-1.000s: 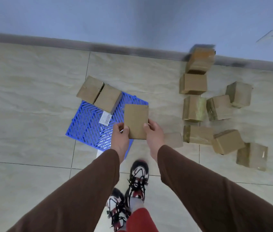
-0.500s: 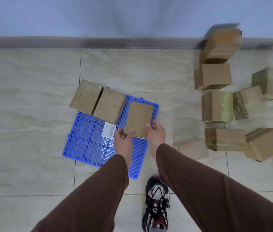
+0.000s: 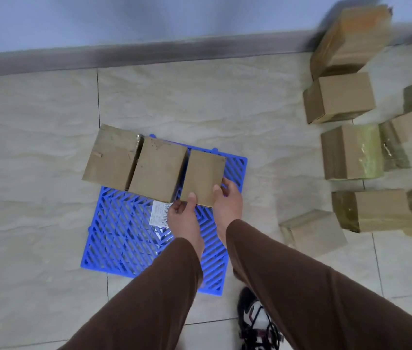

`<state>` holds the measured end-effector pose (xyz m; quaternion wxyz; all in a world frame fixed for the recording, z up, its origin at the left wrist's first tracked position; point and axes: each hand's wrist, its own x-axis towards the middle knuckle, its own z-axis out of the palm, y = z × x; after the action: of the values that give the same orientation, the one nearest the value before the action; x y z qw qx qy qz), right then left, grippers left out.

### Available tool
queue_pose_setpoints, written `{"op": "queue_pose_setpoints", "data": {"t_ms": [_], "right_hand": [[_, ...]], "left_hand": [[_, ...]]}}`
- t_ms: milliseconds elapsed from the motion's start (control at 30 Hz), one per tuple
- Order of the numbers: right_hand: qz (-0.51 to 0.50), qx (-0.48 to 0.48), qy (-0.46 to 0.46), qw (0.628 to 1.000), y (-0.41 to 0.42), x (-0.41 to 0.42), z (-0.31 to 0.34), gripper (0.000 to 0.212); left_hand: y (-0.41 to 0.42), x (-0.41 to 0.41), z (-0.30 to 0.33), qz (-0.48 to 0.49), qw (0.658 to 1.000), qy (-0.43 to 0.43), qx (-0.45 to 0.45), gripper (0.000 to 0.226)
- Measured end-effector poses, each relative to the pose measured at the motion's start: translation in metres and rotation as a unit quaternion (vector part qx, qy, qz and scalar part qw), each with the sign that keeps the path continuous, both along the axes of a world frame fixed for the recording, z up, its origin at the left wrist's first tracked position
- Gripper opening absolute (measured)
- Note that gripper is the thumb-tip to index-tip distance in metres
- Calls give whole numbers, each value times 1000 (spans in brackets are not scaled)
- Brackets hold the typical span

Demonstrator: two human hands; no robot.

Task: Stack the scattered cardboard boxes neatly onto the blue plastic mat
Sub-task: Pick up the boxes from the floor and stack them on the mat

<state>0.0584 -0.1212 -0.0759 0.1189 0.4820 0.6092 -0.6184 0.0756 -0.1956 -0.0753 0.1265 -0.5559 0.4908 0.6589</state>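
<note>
A blue plastic mat point(image 3: 124, 238) lies on the tiled floor. Two cardboard boxes, one point(image 3: 110, 156) at the left and one point(image 3: 158, 169) beside it, stand along the mat's far edge. A third box point(image 3: 203, 176) sits right next to them at the mat's far right, and both my hands grip it. My left hand point(image 3: 183, 217) holds its near left corner with the thumb on top. My right hand point(image 3: 227, 202) holds its near right side. Whether the box rests fully on the mat cannot be told.
Several loose cardboard boxes lie scattered on the floor at the right, the nearest point(image 3: 313, 232) just right of my right arm. A grey skirting board point(image 3: 149, 53) and wall run along the back. My shoe point(image 3: 256, 322) stands near the mat's front corner.
My hands carried the box forward from the mat's near side and lowered it beside the two boxes at the far edge. The view has moved closer to the mat.
</note>
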Motion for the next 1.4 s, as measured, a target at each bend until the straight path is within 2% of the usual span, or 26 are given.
{"op": "queue_pose_setpoints", "data": {"t_ms": [100, 233, 300, 400, 533, 800, 1000, 1200, 1400], "right_hand": [[1, -8, -4, 1000, -4, -1, 0, 24], [19, -15, -21, 999, -3, 5, 17, 52], [27, 10, -27, 999, 7, 15, 34, 56], [33, 59, -35, 997, 31, 40, 67, 53], [40, 96, -49, 993, 61, 90, 121, 50], [-16, 119, -40, 992, 151, 159, 205, 40], [-37, 114, -25, 992, 255, 213, 237, 35], [-36, 123, -26, 991, 365, 248, 257, 31], [-51, 129, -34, 990, 431, 242, 260, 28]], "left_hand": [[2, 1, 2, 6, 1000, -12, -1, 37], [-3, 5, 16, -54, 997, -58, -23, 52], [-6, 11, 31, -91, 993, -64, -40, 55], [-2, 27, 68, -138, 987, -66, -39, 59], [15, 50, 120, -214, 975, -24, -61, 60], [98, 79, 215, -342, 935, 65, -70, 52], [184, 124, 241, -399, 903, 87, -136, 54], [286, 165, 248, -422, 893, 90, -132, 49], [357, 170, 250, -463, 874, 81, -124, 45]]}}
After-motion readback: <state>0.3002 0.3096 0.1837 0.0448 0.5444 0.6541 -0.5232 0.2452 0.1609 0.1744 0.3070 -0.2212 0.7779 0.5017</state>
